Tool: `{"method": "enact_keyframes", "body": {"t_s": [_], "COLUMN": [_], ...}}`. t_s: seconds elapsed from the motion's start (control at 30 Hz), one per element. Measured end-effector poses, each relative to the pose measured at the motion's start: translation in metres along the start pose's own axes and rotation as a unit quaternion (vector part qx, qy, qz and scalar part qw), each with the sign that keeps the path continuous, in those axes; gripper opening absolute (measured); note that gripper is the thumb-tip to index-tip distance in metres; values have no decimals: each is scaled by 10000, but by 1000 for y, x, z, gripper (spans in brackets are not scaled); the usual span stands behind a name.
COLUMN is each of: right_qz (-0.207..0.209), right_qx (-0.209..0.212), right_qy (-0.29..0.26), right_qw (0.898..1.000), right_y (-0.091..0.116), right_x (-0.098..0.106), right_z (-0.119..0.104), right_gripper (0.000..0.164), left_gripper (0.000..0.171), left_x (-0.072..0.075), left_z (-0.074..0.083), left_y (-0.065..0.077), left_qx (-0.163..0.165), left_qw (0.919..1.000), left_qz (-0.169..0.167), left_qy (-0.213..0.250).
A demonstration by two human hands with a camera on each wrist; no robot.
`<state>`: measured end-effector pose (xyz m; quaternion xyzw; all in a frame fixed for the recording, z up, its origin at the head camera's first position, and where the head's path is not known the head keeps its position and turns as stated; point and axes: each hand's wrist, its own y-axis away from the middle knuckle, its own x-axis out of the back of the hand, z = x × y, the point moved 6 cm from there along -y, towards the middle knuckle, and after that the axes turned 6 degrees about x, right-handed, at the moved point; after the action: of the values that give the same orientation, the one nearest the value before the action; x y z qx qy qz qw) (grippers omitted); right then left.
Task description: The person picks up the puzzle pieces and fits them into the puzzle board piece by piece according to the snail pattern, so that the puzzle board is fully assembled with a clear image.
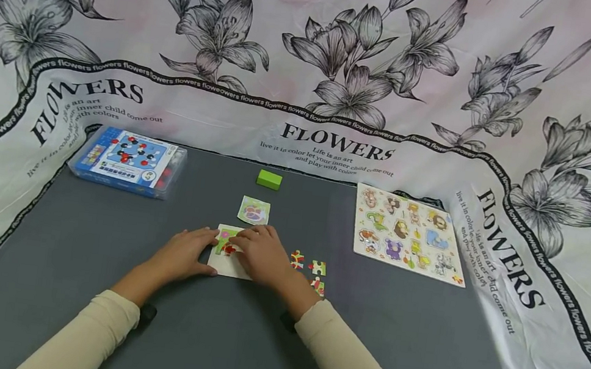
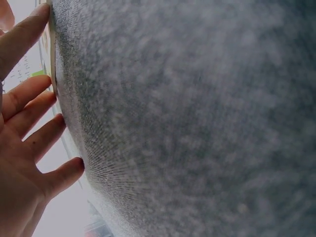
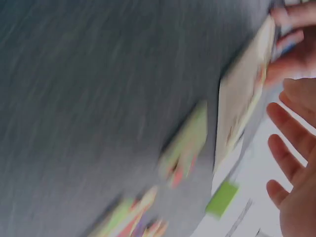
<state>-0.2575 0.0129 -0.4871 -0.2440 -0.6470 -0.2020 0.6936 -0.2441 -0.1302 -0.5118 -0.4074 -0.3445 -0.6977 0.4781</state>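
Note:
A small puzzle board (image 1: 230,267) lies on the grey table, with coloured jigsaw pieces (image 1: 225,242) set along its far left part and a bare pale area nearer me. My left hand (image 1: 184,254) rests at its left side; in the left wrist view the fingers (image 2: 47,136) are spread, tips touching the board's edge and the table. Over the board's right part lies my right hand (image 1: 267,258), its fingertips on the pieces. Its fingers (image 3: 291,126) look extended in the blurred right wrist view. Loose jigsaw pieces (image 1: 318,267) lie just right of that hand.
A picture card (image 1: 255,210) lies beyond the board, with a green block (image 1: 269,179) behind it. At the back left stands a clear plastic box (image 1: 127,161) with a blue label. An animal puzzle board (image 1: 407,266) lies at the right. Flower-printed cloth (image 1: 329,133) surrounds the table.

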Motion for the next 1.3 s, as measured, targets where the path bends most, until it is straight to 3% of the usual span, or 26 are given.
{"method": "enact_keyframes", "body": {"t_s": [0.13, 0.33, 0.6, 0.8, 1.3], "right_qz": [205, -41, 36, 67, 93], "right_qx": [-223, -578, -903, -945, -844], "right_qy": [-425, -572, -833, -925, -749], "right_qw": [9986, 9967, 9924, 9912, 9936], "right_y": [19, 54, 86, 96, 94], "right_x": [7, 8, 7, 9, 2], "right_z": [24, 59, 84, 88, 86], "right_gripper": [19, 21, 24, 23, 19], "left_gripper": [68, 68, 72, 69, 69], "left_x": [-1, -1, 3, 1, 3], "left_z": [-4, -4, -4, -3, -1], "left_y": [2, 1, 1, 1, 2], "left_qx": [5, -11, -26, -30, -5], "left_qw": [10000, 9999, 10000, 9999, 10000], "left_qz": [36, -8, -1, -37, -28], "left_qy": [-2, 106, 87, 112, 26]}}
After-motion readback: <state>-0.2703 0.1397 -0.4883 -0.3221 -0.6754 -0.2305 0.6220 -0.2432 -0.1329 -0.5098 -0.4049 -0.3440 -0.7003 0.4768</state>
